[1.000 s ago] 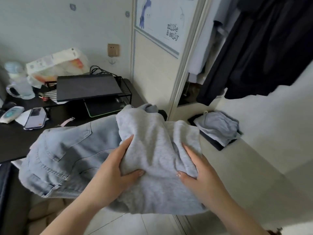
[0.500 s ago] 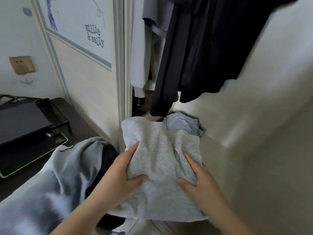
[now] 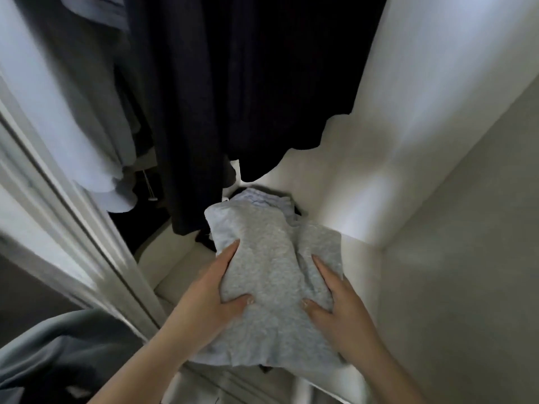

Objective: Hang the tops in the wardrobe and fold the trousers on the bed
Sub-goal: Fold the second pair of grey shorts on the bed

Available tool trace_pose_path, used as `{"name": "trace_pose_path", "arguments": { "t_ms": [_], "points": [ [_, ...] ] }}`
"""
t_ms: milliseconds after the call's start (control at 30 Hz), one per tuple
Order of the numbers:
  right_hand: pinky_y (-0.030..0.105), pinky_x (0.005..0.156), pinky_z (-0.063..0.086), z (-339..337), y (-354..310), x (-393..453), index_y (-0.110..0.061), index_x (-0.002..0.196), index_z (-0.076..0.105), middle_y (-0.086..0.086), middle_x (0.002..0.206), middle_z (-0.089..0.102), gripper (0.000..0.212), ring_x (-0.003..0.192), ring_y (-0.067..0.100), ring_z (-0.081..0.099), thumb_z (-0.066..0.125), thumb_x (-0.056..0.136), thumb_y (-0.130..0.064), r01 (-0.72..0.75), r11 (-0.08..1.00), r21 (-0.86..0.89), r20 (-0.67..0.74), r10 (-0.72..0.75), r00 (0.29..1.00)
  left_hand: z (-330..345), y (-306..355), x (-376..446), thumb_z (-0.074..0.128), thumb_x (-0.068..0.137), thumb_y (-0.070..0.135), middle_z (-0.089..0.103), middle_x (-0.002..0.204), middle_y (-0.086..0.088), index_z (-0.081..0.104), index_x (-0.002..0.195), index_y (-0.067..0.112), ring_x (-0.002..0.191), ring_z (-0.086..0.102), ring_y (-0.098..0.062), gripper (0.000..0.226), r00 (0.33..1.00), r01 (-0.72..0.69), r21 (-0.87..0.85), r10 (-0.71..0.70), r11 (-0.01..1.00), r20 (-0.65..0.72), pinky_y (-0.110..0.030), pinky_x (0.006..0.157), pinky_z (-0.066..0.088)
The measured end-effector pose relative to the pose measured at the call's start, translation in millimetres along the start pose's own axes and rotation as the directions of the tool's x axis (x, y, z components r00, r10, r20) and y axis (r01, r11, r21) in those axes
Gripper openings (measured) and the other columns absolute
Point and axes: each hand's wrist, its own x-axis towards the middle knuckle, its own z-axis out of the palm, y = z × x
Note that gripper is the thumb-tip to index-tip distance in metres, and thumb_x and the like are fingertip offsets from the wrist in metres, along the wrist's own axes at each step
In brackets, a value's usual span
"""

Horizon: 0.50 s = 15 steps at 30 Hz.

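The grey trousers (image 3: 271, 275) are showing a soft, matt, fuzzy knit cloth. The dark garments (image 3: 248, 83) are hanging as smooth matt fabric. The wardrobe wall (image 3: 437, 112) is looking smooth, painted white, faintly glossy.

From my remote view I can read no text anywhere: no words, labels, brand marks, numbers or signs. The folded grey garment (image 3: 274, 275) carries no print or tag that I can make out, and the dark clothes (image 3: 248, 83) and pale clothes (image 3: 87, 118) hanging above it are plain as well. The white wardrobe wall (image 3: 423, 141) is unmarked too.
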Motion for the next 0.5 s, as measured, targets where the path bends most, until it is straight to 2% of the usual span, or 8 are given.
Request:
{"name": "trace_pose_path", "arguments": {
  "t_ms": [33,100,167,267,300,367,433,500],
  "points": [
    [0.013,0.105,0.025,-3,6,9,-0.065,0.123,0.021,-0.017,0.139,0.032,0.072,0.131,-0.001,0.032,0.068,0.086,-0.025,-0.01,1.0,0.012,0.0,0.01,1.0,6,-2,11,0.074,0.079,0.034,0.033,0.124,0.042,0.012,0.131,0.065,0.106,0.039,0.024,0.088,1.0,0.009,-0.014,-0.009,1.0,0.006,-0.001,0.083,0.036],
    [0.016,0.108,0.026,-4,19,27,-0.064,0.125,0.021,-0.019,0.137,0.031,0.072,0.13,-0.001,0.031,0.067,0.087,-0.024,-0.034,0.999,0.029,-0.011,0.034,0.999,15,-5,36,0.074,0.079,0.033,0.031,0.119,0.045,0.013,0.13,0.064,0.099,0.038,0.03,0.086,0.999,0.026,-0.034,-0.026,0.999,0.021,0.003,0.074,0.037],
    [0.013,0.108,0.025,-4,35,47,-0.06,0.127,0.021,-0.019,0.137,0.031,0.073,0.129,-0.001,0.031,0.067,0.086,-0.021,-0.064,0.997,0.043,-0.041,0.066,0.997,26,-11,65,0.074,0.08,0.032,0.029,0.122,0.042,0.013,0.13,0.06,0.102,0.039,0.024,0.084,0.999,0.03,-0.017,-0.029,0.999,0.046,0.0,0.077,0.036],
    [-0.008,0.092,0.014,-2,63,79,-0.054,0.13,0.022,-0.016,0.137,0.03,0.074,0.128,-0.002,0.028,0.07,0.084,-0.021,-0.081,0.996,0.024,-0.067,0.083,0.994,47,-21,104,0.075,0.079,0.03,0.035,0.132,0.022,0.013,0.129,0.058,0.117,0.039,0.004,0.084,0.999,0.032,0.028,-0.033,0.999,0.042,-0.015,0.094,0.036],
    [-0.01,0.09,0.012,-2,73,91,-0.052,0.129,0.021,-0.013,0.138,0.03,0.074,0.129,0.0,0.028,0.07,0.084,-0.021,-0.093,0.995,0.021,-0.083,0.094,0.992,54,-26,118,0.076,0.079,0.029,0.037,0.133,0.017,0.014,0.129,0.057,0.119,0.04,0.0,0.085,0.999,0.022,0.046,-0.024,0.999,0.046,-0.019,0.097,0.036],
    [-0.011,0.09,0.01,3,93,117,-0.047,0.131,0.02,-0.007,0.141,0.031,0.074,0.134,0.006,0.028,0.071,0.083,-0.02,-0.115,0.993,0.022,-0.09,0.116,0.989,66,-41,148,0.076,0.078,0.027,0.04,0.132,0.014,0.015,0.129,0.057,0.123,0.041,-0.003,0.085,0.999,-0.007,0.088,0.003,0.996,0.054,-0.019,0.099,0.035],
    [-0.008,0.093,0.011,10,110,142,-0.044,0.134,0.016,-0.004,0.147,0.029,0.076,0.139,0.012,0.025,0.069,0.085,-0.022,-0.137,0.99,0.046,-0.069,0.14,0.988,75,-58,175,0.075,0.08,0.027,0.038,0.136,0.018,0.014,0.131,0.058,0.127,0.036,0.005,0.085,0.997,-0.039,0.108,0.031,0.993,0.076,-0.014,0.102,0.032],
    [-0.002,0.098,0.013,17,122,162,-0.044,0.134,0.016,-0.007,0.148,0.027,0.075,0.141,0.013,0.025,0.069,0.085,-0.024,-0.147,0.985,0.086,-0.071,0.153,0.986,78,-71,198,0.074,0.081,0.026,0.036,0.136,0.022,0.015,0.132,0.058,0.122,0.027,0.023,0.085,0.993,-0.075,0.131,0.062,0.988,0.103,0.0,0.098,0.025]
  ]
}}
